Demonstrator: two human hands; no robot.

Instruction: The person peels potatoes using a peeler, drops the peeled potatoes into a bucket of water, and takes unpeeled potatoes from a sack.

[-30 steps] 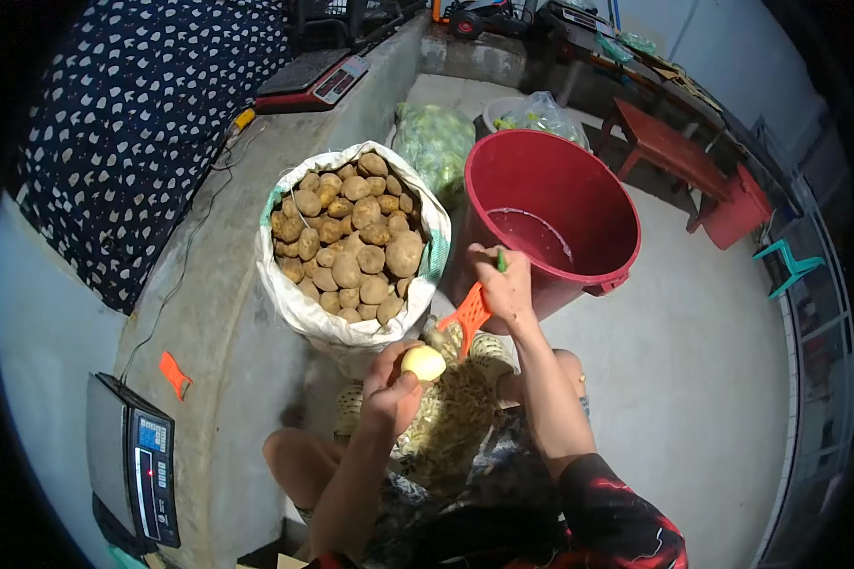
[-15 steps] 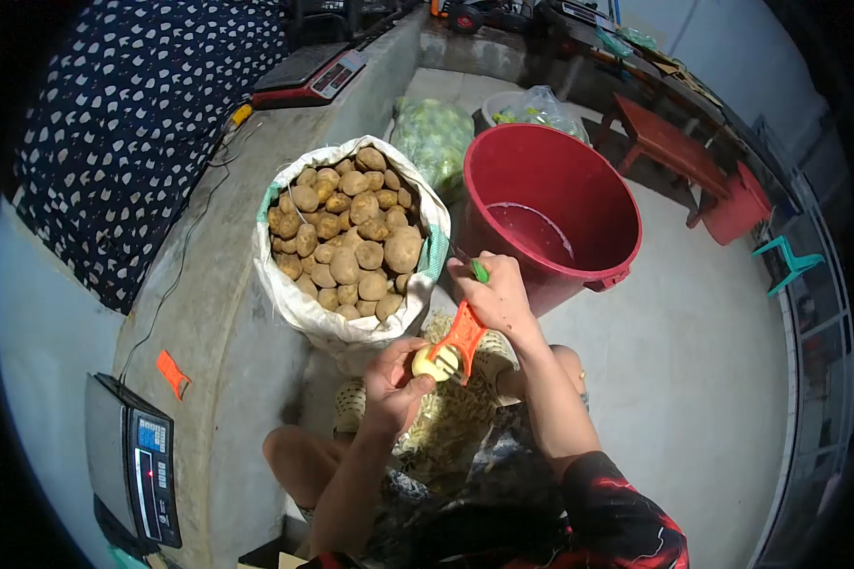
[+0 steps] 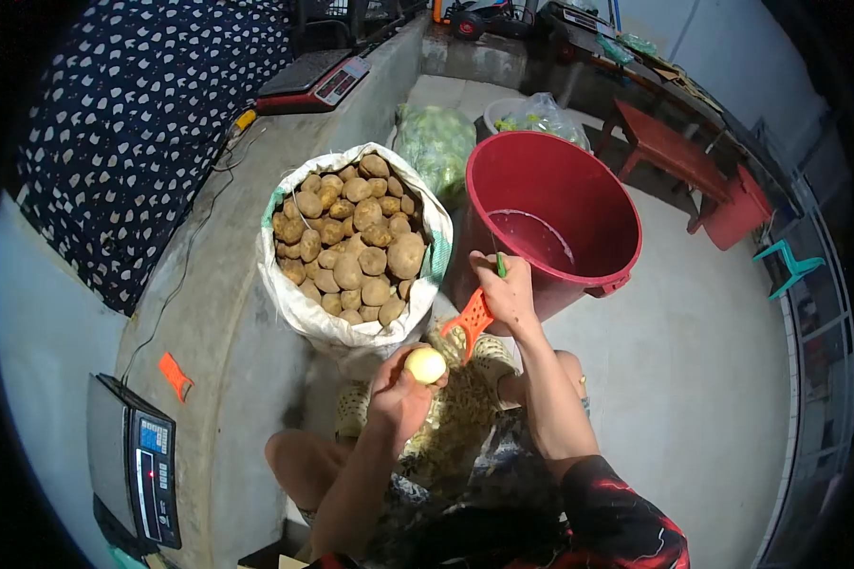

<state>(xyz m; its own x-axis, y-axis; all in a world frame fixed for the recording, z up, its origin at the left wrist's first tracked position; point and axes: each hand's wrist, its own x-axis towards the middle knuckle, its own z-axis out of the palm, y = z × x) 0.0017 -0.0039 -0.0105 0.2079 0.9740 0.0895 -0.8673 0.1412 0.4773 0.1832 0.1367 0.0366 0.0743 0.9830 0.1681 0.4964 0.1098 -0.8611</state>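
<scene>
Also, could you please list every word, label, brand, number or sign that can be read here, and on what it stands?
No text is clear enough to quote.
Dark scale, lower left: markings on its keypad and panel, too small and blurred to read.
Red scale, upper left: panel markings, too small to read.
Orange peeler and white sack: no writing that I can see.
</scene>
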